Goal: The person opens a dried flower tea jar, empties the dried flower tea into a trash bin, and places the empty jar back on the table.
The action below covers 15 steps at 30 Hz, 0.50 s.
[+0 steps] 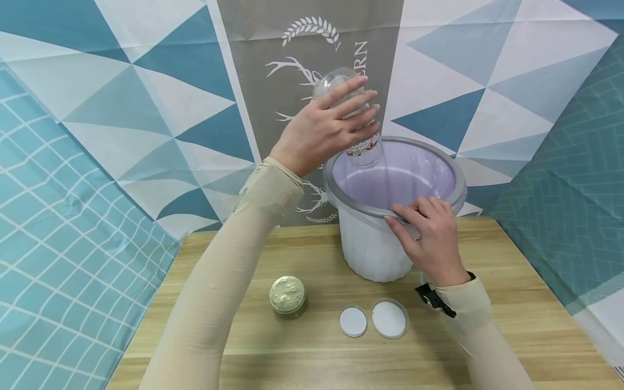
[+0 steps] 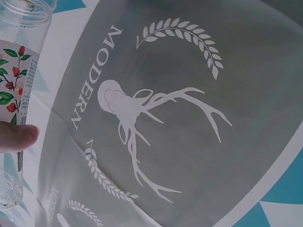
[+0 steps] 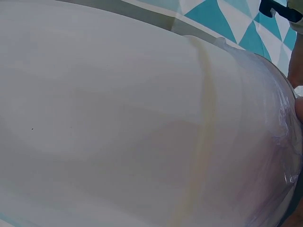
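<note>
My left hand (image 1: 336, 122) holds a clear jar (image 1: 366, 156) tilted over a white bin (image 1: 375, 249). In the left wrist view the jar (image 2: 35, 35) shows a threaded mouth and a label with red flowers and green leaves; the thumb (image 2: 19, 137) lies across it. Small bits cling inside the jar. A pale purple liner (image 1: 390, 184) covers the inside of the bin, under a grey rim ring (image 1: 356, 206). At the near right of that rim, my right hand (image 1: 431, 235) pinches the edge. The bin's white wall (image 3: 118, 118) fills most of the right wrist view.
A small jar with a gold lid (image 1: 287, 295) stands on the wooden table (image 1: 253, 346). Two white discs with clear rims, a smaller one (image 1: 353, 320) and a larger one (image 1: 389, 318), lie before the bin. Patterned cloth (image 1: 195, 97) hangs behind.
</note>
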Each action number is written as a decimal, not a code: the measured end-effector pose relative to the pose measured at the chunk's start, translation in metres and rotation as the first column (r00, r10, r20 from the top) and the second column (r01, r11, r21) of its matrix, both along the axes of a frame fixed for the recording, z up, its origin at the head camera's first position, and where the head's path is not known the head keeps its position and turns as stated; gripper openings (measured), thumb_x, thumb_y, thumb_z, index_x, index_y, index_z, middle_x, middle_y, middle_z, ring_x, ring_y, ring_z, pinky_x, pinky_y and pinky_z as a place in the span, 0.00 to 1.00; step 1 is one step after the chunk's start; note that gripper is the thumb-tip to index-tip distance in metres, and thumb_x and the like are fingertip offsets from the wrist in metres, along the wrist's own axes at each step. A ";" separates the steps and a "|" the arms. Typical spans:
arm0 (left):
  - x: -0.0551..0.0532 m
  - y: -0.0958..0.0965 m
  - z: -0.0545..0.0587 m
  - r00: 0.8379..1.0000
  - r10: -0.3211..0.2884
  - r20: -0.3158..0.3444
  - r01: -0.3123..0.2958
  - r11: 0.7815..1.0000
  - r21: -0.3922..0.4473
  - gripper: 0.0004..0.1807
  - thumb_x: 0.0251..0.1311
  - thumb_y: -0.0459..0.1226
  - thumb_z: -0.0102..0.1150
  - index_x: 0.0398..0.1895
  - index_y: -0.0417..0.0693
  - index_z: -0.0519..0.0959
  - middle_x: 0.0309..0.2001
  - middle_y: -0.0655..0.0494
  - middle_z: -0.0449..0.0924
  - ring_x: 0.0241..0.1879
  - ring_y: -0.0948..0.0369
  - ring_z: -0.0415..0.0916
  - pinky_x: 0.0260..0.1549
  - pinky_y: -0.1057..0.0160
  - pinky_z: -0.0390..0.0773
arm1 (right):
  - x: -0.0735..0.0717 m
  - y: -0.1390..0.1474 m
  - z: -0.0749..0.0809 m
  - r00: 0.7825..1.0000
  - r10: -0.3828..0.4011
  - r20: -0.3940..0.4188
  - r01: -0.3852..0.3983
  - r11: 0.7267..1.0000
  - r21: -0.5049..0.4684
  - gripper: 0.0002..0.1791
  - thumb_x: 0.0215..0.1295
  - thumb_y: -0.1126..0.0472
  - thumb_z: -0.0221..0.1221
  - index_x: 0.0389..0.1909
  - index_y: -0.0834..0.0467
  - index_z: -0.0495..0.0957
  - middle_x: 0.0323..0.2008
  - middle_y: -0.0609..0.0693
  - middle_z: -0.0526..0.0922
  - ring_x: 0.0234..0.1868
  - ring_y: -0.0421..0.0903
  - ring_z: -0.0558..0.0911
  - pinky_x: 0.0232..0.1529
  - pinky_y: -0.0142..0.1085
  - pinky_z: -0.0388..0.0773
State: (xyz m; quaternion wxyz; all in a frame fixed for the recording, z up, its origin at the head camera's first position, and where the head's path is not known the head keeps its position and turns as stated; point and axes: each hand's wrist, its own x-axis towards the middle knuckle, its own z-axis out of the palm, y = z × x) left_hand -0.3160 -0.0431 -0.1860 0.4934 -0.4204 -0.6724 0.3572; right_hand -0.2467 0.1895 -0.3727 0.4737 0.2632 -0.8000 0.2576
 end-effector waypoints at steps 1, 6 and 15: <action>0.000 0.000 0.000 1.000 0.001 0.004 -0.001 1.000 -0.009 0.36 0.72 0.18 0.42 0.70 0.65 0.76 0.70 0.61 0.77 0.76 0.56 0.65 0.81 0.56 0.49 | 0.000 0.000 0.000 1.000 0.000 0.000 0.000 1.000 0.002 0.29 0.77 0.40 0.54 0.39 0.61 0.89 0.26 0.55 0.77 0.29 0.54 0.73 0.41 0.51 0.65; 0.000 0.001 -0.003 1.000 -0.007 0.017 0.007 1.000 -0.016 0.35 0.72 0.18 0.43 0.70 0.63 0.76 0.70 0.60 0.77 0.76 0.55 0.65 0.81 0.55 0.49 | 0.000 -0.001 0.001 1.000 0.006 -0.003 -0.006 1.000 -0.006 0.28 0.77 0.40 0.54 0.40 0.61 0.89 0.26 0.55 0.77 0.29 0.53 0.73 0.41 0.50 0.65; -0.002 -0.011 -0.010 0.998 -0.054 -0.023 0.056 0.992 0.109 0.31 0.75 0.23 0.45 0.69 0.66 0.77 0.69 0.62 0.77 0.73 0.58 0.68 0.80 0.55 0.53 | 0.000 0.000 0.001 1.000 0.021 0.006 -0.021 1.000 -0.017 0.29 0.77 0.39 0.54 0.41 0.60 0.89 0.26 0.54 0.78 0.30 0.53 0.73 0.43 0.52 0.66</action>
